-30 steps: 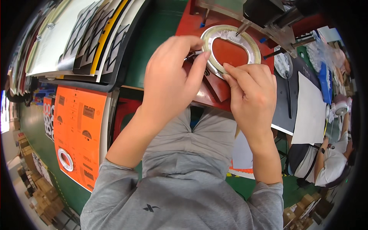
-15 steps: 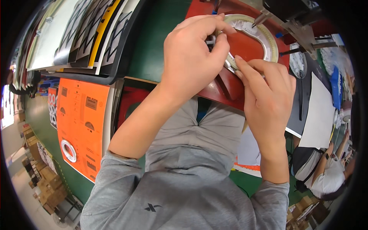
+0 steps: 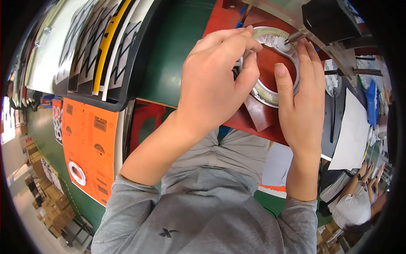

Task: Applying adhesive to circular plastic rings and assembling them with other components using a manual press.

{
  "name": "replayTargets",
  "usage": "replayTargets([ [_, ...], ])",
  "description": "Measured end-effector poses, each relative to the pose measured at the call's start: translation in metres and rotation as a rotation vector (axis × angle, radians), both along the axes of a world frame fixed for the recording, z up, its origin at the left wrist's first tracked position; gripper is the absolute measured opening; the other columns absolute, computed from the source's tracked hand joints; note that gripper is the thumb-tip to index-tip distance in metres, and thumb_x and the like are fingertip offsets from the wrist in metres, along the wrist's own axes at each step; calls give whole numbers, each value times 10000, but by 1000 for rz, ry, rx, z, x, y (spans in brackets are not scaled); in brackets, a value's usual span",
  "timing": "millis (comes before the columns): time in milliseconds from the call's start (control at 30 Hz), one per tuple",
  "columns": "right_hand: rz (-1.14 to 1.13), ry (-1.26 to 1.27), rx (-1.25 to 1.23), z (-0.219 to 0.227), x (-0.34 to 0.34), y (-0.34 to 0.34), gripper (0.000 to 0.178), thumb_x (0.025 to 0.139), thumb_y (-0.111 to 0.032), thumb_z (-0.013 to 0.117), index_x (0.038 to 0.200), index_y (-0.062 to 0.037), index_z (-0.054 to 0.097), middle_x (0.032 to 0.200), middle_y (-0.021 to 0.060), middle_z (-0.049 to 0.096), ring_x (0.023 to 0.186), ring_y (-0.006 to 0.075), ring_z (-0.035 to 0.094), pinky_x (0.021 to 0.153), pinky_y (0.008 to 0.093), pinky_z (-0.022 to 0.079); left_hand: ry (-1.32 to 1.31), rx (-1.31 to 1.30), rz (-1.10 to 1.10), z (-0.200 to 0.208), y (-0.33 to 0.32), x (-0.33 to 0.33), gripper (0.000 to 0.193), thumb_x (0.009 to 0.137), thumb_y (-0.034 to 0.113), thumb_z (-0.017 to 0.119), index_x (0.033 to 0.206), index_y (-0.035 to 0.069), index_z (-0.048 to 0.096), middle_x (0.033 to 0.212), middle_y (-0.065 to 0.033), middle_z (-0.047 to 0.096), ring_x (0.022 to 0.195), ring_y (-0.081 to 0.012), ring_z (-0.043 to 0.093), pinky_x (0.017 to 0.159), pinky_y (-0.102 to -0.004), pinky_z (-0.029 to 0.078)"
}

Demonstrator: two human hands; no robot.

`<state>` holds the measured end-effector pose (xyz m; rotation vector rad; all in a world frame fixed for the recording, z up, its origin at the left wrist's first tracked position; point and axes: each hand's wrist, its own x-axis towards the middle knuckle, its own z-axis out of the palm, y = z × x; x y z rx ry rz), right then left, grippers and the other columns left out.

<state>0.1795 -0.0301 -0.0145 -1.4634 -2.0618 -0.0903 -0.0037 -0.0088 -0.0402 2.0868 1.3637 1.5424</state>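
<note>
A pale, rounded ring-shaped part (image 3: pixel 267 96) with a toothed or beaded inner band lies on a red fixture plate (image 3: pixel 272 63). My left hand (image 3: pixel 220 80) pinches its left side between thumb and fingers, which hide that stretch of the rim. Along the right side rests my right hand (image 3: pixel 304 97), fingers stretched forward and thumb apart from them over the ring's opening. Close to the right fingertips, a pointed metal tip (image 3: pixel 296 36) comes down over the ring's far edge from a dark machine head (image 3: pixel 327 19).
On the left, a black tray (image 3: pixel 127 95) holds upright boards and sheets. Below it lies an orange printed sheet (image 3: pixel 91 144) with a small white ring (image 3: pixel 77 173) on it. White paper (image 3: pixel 351 131) lies at right. Another person (image 3: pixel 353 207) sits at lower right.
My right hand has let go of the ring's near edge and moved forward along its right side, fingers now straightened. My left hand still pinches the left side. The ring appears slightly lower in view.
</note>
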Motion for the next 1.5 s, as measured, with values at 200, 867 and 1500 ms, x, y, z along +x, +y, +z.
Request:
replayTargets([
  [200,93,-40,-7,16,11,-20,348,977,-185,728,1294,-49,684,1401,158,620,1291,364,564,1094,455,432,-3,-15,-2,2,2,2,160,897,20,726,1045,40,785,1155,-131,795,981,-205,771,795,-296,635],
  [867,315,27,192,4,13,-23,256,739,-93,860,961,-40,743,918,57,640,840,269,618,732,392,487,34,169,187,-1,-16,7,284,833,204,908,887,40,683,807,-52,665,697,-212,623,615,-335,499],
  [1500,317,42,170,5,14,-22,254,730,-88,871,946,-38,747,894,52,627,811,261,603,699,385,491,122,115,60,10,-15,-9,354,856,162,876,1134,2,726,1081,-141,756,954,-262,723,848,-346,594],
])
